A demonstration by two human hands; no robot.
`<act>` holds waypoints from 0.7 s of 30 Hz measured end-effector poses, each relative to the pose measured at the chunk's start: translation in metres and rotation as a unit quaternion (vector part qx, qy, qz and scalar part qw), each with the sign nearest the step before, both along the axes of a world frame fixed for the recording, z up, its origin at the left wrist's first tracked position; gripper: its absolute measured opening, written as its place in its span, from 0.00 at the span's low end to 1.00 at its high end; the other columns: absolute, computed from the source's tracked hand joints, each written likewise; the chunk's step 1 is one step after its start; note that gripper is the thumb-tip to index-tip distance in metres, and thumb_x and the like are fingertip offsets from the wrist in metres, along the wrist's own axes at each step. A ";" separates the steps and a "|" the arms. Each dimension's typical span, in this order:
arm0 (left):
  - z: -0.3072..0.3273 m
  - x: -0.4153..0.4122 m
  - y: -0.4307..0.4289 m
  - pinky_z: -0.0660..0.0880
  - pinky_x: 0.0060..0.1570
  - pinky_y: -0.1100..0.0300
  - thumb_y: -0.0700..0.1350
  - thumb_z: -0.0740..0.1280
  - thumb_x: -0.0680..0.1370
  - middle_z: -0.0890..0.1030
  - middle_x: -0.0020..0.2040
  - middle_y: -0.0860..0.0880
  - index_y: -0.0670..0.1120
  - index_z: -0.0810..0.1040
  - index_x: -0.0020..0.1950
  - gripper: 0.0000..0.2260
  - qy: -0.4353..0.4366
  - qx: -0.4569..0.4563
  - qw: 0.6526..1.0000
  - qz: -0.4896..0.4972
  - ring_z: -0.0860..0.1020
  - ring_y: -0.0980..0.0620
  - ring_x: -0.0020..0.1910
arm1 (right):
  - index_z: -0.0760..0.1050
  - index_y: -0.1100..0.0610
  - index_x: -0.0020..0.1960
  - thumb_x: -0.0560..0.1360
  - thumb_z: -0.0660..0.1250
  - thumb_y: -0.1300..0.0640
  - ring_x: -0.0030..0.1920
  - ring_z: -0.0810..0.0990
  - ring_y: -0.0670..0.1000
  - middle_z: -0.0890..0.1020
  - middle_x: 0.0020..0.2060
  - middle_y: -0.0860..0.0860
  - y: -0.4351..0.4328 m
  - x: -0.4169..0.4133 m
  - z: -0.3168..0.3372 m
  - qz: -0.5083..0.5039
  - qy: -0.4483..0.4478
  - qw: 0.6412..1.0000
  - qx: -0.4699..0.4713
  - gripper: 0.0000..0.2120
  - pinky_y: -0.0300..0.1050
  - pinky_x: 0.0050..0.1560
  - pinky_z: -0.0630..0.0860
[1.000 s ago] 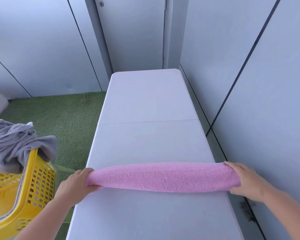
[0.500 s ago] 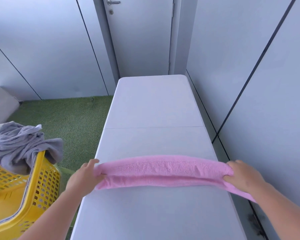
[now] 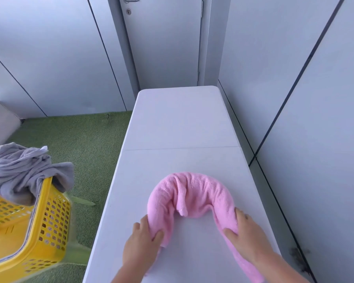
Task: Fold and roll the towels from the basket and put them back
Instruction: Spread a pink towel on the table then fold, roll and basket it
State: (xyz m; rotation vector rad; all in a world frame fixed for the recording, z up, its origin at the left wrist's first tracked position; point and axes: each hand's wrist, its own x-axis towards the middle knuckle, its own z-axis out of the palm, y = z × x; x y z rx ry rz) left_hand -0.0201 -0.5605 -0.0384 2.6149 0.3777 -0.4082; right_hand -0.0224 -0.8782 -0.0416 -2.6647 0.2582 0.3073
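Note:
A pink towel (image 3: 192,193), rolled into a long tube, lies bent in an arch on the white table (image 3: 180,123). My left hand (image 3: 141,244) grips its left end near the table's front. My right hand (image 3: 247,235) grips the right end, and the towel's tail runs on under my right forearm. A yellow basket (image 3: 29,227) stands to the left of the table, with a crumpled grey towel (image 3: 23,172) draped over its rim.
The table stretches away toward a closed grey door (image 3: 164,41). Grey wall panels run close along its right side. Green artificial turf (image 3: 74,144) covers the floor on the left. A pale object (image 3: 0,121) stands at the far left edge.
The pink towel was stretched straight across the table. Both hands have drawn its ends inward and toward me, so it now bends into an arch. The camera tilted up.

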 end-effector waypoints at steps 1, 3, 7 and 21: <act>0.000 -0.003 -0.013 0.70 0.45 0.52 0.62 0.63 0.77 0.69 0.54 0.50 0.52 0.62 0.71 0.26 0.001 -0.014 1.000 -0.004 0.79 0.42 0.55 | 0.61 0.51 0.70 0.73 0.64 0.40 0.51 0.80 0.55 0.75 0.54 0.50 0.011 -0.001 -0.002 0.002 0.002 1.000 0.013 0.30 0.50 0.46 0.74; -0.001 -0.008 -0.031 0.71 0.47 0.51 0.61 0.63 0.77 0.72 0.57 0.49 0.52 0.63 0.69 0.25 0.008 -0.052 0.999 -0.001 0.79 0.42 0.55 | 0.63 0.51 0.69 0.72 0.63 0.39 0.52 0.79 0.55 0.76 0.55 0.50 0.029 -0.001 -0.003 0.002 0.008 0.999 0.037 0.30 0.49 0.49 0.74; 0.002 -0.009 -0.033 0.74 0.48 0.50 0.61 0.64 0.74 0.76 0.53 0.51 0.52 0.66 0.61 0.21 0.014 -0.076 0.997 0.006 0.79 0.44 0.52 | 0.67 0.49 0.65 0.69 0.64 0.39 0.50 0.79 0.53 0.77 0.52 0.48 0.032 0.002 0.005 -0.020 0.026 0.998 0.062 0.27 0.50 0.50 0.76; 0.028 0.002 -0.051 0.72 0.44 0.49 0.58 0.56 0.82 0.77 0.34 0.47 0.46 0.69 0.33 0.22 0.058 -0.175 0.978 -0.098 0.76 0.49 0.38 | 0.63 0.53 0.66 0.50 0.67 0.21 0.58 0.75 0.52 0.73 0.57 0.48 0.083 0.002 0.039 0.061 0.080 0.994 0.047 0.55 0.48 0.53 0.74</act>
